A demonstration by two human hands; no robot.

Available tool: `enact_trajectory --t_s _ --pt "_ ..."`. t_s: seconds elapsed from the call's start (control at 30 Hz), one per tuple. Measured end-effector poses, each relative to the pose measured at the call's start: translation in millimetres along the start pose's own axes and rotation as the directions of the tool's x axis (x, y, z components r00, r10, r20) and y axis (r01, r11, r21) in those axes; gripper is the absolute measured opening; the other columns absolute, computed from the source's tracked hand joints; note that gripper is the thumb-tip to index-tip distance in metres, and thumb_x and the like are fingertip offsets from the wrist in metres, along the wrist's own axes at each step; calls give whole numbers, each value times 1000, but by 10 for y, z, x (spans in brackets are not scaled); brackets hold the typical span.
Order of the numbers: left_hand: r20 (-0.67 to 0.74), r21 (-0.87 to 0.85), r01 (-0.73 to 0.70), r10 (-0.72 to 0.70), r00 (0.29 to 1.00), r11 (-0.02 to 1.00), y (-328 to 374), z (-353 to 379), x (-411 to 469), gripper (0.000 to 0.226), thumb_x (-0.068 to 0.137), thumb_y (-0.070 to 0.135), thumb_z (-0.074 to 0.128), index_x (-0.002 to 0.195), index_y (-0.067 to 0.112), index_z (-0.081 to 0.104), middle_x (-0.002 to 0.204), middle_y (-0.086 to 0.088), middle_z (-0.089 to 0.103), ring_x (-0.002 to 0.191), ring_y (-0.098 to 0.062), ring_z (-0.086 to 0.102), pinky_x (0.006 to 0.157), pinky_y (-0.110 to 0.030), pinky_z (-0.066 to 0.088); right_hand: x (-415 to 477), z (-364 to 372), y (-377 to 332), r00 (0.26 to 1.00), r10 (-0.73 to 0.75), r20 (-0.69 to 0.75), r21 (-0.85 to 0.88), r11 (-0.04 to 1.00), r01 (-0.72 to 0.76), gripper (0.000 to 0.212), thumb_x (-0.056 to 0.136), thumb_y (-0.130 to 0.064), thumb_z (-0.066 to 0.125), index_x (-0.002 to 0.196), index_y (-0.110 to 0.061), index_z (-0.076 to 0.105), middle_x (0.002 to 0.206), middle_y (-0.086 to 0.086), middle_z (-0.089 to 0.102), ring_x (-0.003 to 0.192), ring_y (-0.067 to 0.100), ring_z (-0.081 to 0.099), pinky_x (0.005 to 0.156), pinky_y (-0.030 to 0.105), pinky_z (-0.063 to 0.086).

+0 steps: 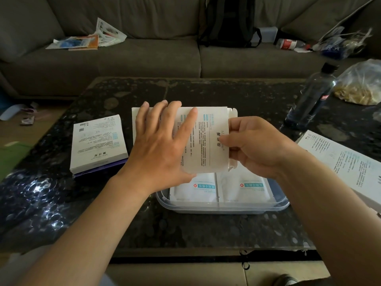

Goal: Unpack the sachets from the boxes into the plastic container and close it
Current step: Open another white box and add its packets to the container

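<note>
Cardboard, thin and printed, is what I am working on: the white box (206, 141) hangs just over the far end of the plastic container (222, 209), which sits on the dark table (144, 223) close to me. My left hand (162, 145) lies flat on the box's top, fingers straight and spread, pressing rather than gripping. My right hand (253, 145) is curled at the box's open right end, thumb and fingers pinching there. I cannot quite tell whether they have the flap alone or a sachet inside, since my knuckles hide the opening. Sachets (198, 188) already lie in the container, two showing side by side.

The risk, as I judge it, is in the pull. With only a flat palm on top, the box could slide right with my pull instead of giving up its contents. It could also tip and spill slippery sachets onto the table beyond the rim. A hard tug may tear the flap. My right forearm passes near the water bottle (309, 100), so a wide sweep could knock it over. The second box (97, 141) lies to my left, apart from the container.
</note>
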State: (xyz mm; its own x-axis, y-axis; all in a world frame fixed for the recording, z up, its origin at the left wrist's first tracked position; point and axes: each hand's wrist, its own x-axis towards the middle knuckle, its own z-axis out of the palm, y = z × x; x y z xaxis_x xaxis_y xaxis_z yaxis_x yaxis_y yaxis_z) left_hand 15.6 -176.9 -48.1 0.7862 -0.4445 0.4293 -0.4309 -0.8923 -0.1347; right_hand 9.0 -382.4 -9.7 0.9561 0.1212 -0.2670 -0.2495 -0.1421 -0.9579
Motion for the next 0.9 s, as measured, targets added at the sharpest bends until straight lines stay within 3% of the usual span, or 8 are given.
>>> enact_trajectory --t_s 0.27,0.37,0.53,0.73,0.9 --pt "30 -23 33 -32 999 999 -20 -2 -2 128 52 67 83 155 16 26 154 -21 30 145 -43 24 121 -62 9 30 10 -1 994 -38 -100 -3 999 37 9 91 -2 68 100 -3 70 99 4 77 92 24 75 74 38 64" --pt "44 -28 46 -45 998 999 -50 -8 0 127 53 68 80 155 17 23 155 -20 28 145 -43 23 121 -62 8 26 24 -3 988 -55 -147 29 998 60 13 85 -6 74 95 0 67 94 3 78 87 22 76 69 35 63" --pt "59 -41 60 -58 997 997 -131 -29 4 125 54 72 71 155 18 21 154 -19 28 145 -42 22 121 -63 9 32 65 5 982 -68 -177 79 993 83 21 81 -15 76 95 -5 64 91 0 78 82 16 76 69 35 63" --pt "69 -37 87 -84 994 996 -222 -35 -13 122 54 74 66 154 18 23 153 -18 29 145 -42 24 121 -63 9 45 -8 -6 985 -24 -173 185 981 56 19 93 -20 67 104 -6 61 92 -1 78 85 20 76 64 36 61" --pt "77 -28 106 -104 992 994 -281 -38 -23 122 53 74 66 153 18 24 152 -18 29 144 -42 24 120 -64 10 48 -66 14 989 -54 -138 181 980 79 14 96 -23 63 110 -23 68 96 -2 76 96 24 71 69 38 59"
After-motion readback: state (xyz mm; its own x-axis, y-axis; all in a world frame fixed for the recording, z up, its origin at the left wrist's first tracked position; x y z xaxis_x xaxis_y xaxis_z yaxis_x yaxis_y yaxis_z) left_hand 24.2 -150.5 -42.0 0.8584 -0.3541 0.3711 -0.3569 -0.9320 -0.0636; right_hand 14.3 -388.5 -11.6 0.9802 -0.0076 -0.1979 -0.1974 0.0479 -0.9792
